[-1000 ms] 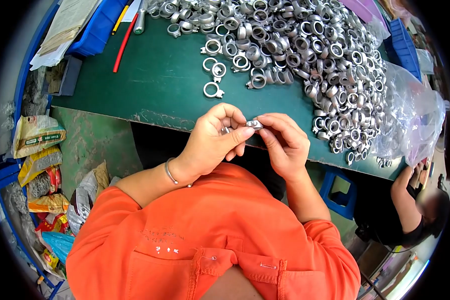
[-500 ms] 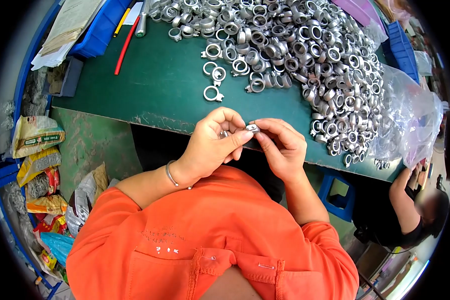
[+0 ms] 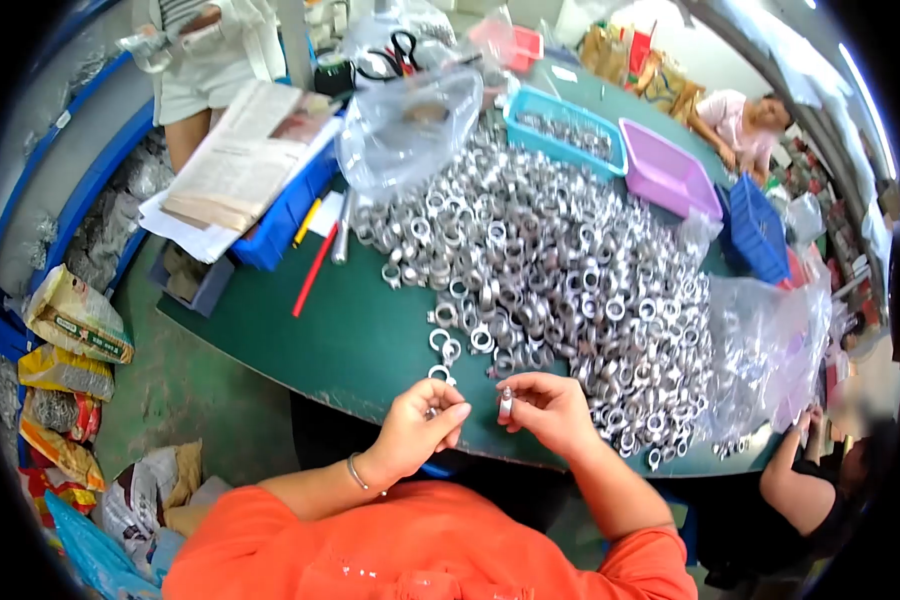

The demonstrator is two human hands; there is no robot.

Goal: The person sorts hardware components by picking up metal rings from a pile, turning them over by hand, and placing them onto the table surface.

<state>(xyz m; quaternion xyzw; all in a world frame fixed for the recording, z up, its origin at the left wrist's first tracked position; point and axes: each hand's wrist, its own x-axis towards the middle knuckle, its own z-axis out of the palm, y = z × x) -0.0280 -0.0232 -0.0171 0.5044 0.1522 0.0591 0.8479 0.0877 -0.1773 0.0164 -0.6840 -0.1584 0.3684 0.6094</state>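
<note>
My right hand (image 3: 548, 412) pinches a small metal ring (image 3: 506, 403) between thumb and fingertips, just over the front edge of the green table (image 3: 340, 340). To its left, a short gap away, my left hand (image 3: 420, 425) is closed, with a bit of metal showing between its curled fingers. A few loose metal rings (image 3: 440, 341) lie on the table just beyond my left hand. Behind both hands spreads a big heap of metal rings (image 3: 560, 270).
Beyond the heap stand a turquoise basket (image 3: 610, 160), a pink tray (image 3: 670, 175) and a blue bin (image 3: 755, 235). Clear plastic bags (image 3: 765, 345) lie at the right. A red pen (image 3: 315, 272) and newspapers (image 3: 235, 165) are at the left. Other people stand or sit around the table.
The view has tilted up, showing more of the table's far side and other people. My hands have moved apart; the ring between them is now in my right hand only.
</note>
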